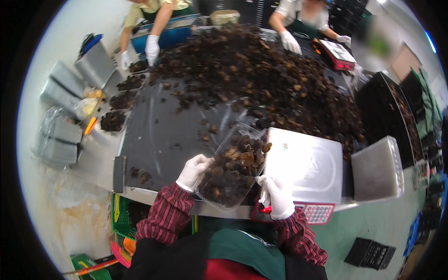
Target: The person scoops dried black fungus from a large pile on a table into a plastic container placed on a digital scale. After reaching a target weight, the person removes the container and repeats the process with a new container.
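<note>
A clear plastic tray (209,199), filled with brown wood ear mushrooms (240,163), is tilted between my two white-gloved hands at the table's near edge. My left hand (193,173) is closed on the tray's left rim. On the opposite rim, my right hand (278,198) grips with its fingertips; its lower fingers are partly hidden. Just right of the tray is a scale with a bare metal platform (305,163) and a red-edged keypad (318,214) facing me. A big heap of loose mushrooms (280,84) spreads over the dark tabletop (151,121) beyond.
Filled trays (113,121) line the left side, near stacked clear trays (60,135) and an orange-handled tool (90,126). More stacked trays (378,169) stand right of the scale. Two gloved co-workers work across the table, one beside another scale (335,53). Green crates (122,217) sit below left.
</note>
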Tool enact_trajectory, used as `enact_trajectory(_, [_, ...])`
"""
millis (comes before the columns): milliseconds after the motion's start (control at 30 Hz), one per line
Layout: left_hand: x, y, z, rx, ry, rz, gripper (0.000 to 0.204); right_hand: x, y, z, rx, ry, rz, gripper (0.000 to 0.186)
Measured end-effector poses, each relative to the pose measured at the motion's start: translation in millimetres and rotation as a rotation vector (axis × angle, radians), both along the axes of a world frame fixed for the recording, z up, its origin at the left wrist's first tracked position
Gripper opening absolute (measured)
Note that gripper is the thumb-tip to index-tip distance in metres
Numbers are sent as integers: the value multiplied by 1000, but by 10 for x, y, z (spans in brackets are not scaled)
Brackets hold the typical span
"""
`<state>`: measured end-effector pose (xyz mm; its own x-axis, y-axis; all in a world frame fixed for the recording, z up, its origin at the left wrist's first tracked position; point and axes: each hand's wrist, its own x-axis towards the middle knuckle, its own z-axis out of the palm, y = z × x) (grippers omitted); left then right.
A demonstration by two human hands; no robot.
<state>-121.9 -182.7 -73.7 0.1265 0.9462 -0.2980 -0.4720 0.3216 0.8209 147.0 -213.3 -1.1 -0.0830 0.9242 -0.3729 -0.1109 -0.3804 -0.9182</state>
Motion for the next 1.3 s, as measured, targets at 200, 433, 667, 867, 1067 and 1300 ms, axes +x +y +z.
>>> enact_trajectory(200, [-1331,-415,-235,167,90,515,4,-356,75,-35,47,-74,152,24])
enact_trajectory(433, [-3137,-945,-518,212,211,1069,1,-310,179,-23,87,-175,70,24])
enact_trajectory(667, [-4572,-1118,-1049,68,340,1457,5,-109,278,-135,152,-231,-28,24])
enact_trajectory(867, [-4891,-499,-1396,-38,247,1410,8,-22,252,137,86,-297,-125,26])
enact_trajectory(1067, [-5586,294,-1645,-63,470,1362,8,264,337,298,9,-365,-198,24])
enact_trajectory(1300, [-5480,972,-1563,-194,578,1040,34,821,435,446,92,-526,-301,20])
